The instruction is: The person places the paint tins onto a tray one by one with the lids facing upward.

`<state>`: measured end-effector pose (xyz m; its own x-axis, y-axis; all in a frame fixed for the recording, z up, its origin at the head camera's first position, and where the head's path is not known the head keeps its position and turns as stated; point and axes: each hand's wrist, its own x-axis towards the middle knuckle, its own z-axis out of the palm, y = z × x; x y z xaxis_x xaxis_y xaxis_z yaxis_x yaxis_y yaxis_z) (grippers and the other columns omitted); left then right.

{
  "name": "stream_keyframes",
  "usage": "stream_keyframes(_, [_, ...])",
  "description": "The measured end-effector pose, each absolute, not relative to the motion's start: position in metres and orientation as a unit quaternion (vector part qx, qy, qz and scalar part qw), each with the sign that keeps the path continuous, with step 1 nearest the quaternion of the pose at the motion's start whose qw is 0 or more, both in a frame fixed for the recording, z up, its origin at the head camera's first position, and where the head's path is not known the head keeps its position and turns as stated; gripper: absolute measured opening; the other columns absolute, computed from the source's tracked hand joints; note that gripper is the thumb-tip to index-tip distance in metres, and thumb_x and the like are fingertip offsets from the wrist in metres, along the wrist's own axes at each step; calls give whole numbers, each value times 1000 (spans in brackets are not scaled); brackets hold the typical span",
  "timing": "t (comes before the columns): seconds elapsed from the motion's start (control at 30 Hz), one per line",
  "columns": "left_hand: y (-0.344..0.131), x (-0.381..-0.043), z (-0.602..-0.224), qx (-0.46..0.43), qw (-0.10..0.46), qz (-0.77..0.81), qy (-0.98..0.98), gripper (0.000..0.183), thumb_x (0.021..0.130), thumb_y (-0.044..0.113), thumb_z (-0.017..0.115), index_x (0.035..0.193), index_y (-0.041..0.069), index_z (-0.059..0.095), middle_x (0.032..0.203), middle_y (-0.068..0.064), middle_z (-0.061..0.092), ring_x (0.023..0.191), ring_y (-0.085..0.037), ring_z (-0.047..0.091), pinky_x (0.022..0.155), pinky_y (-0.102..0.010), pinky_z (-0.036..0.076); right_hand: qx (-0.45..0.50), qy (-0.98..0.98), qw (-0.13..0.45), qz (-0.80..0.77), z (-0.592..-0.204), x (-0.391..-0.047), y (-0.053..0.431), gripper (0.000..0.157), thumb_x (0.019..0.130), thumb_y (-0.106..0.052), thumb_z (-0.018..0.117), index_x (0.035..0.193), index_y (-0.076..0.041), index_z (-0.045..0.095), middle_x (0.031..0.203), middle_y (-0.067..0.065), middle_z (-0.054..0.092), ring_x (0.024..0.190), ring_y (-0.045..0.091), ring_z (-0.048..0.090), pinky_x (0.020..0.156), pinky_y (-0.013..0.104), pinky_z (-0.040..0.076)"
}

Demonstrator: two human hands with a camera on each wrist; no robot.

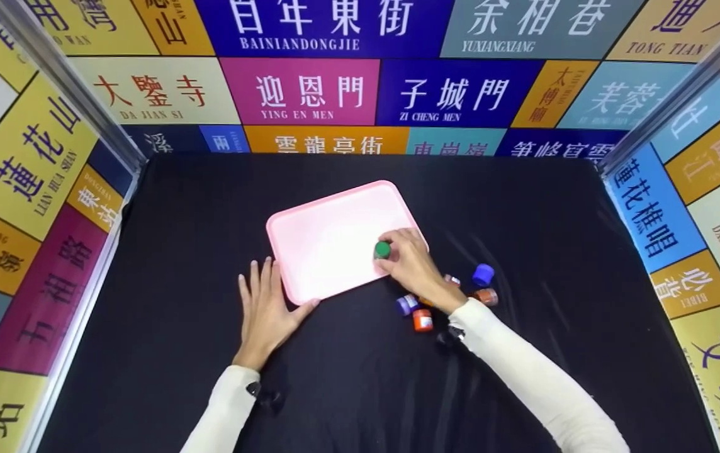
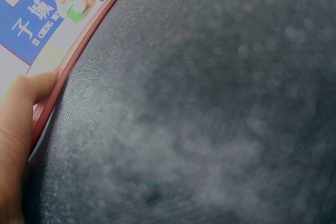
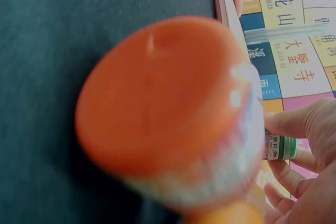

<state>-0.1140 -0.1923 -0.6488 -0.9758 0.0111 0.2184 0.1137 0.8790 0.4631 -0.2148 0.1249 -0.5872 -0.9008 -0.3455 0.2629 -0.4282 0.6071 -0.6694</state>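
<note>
Lying nearest on the black-covered tabletop [image 1: 341,390], an orange-capped paint jar [image 1: 423,319] sits just beside a purple paint jar [image 1: 405,306]. The left hand [image 1: 270,319] lies spread at the pink tray [image 1: 328,251], thumb touching its near rim. Over the tray's right part, the right hand [image 1: 415,265] pinches a green-capped paint jar [image 1: 382,250]. Behind stands a wall of Chinese place-name panels [image 1: 300,91].

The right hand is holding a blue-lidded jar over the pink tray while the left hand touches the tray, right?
Not quite: the head view shows the jar in the right hand has a green lid, not blue. It is over the pink tray, which the left hand touches.
</note>
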Motion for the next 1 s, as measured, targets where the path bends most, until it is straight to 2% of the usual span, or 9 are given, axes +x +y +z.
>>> stream_keyframes(0.17, [-195, -114, -648, -32, 102, -238, -965, 122, 89, 79, 72, 170, -2, 33, 176, -28, 32, 167, -50, 14, 133, -68, -1, 227, -887, 41, 400, -591, -211, 111, 38, 84, -6, 92, 119, 1, 76, 115, 15, 75, 119, 38, 58, 106, 50, 47])
stream_keyframes(0.67, [-192, -112, -648, -25, 81, -234, -969, 124, 89, 79, 72, 171, -4, 29, 177, -27, 28, 168, -49, 10, 134, -66, -5, 239, -888, 2, 392, -601, -201, 88, 40, 87, -11, 93, 121, -4, 75, 107, 10, 69, 120, 33, 55, 105, 43, 47])
stream_keyframes(1.0, [-193, -113, -648, -30, 93, -231, -968, 122, 89, 78, 73, 170, -3, 32, 177, -27, 30, 168, -50, 13, 134, -67, -3, 271, -888, 10, 373, -602, -200, 89, 40, 86, -11, 93, 120, -3, 75, 109, 12, 71, 117, 35, 57, 104, 47, 47])
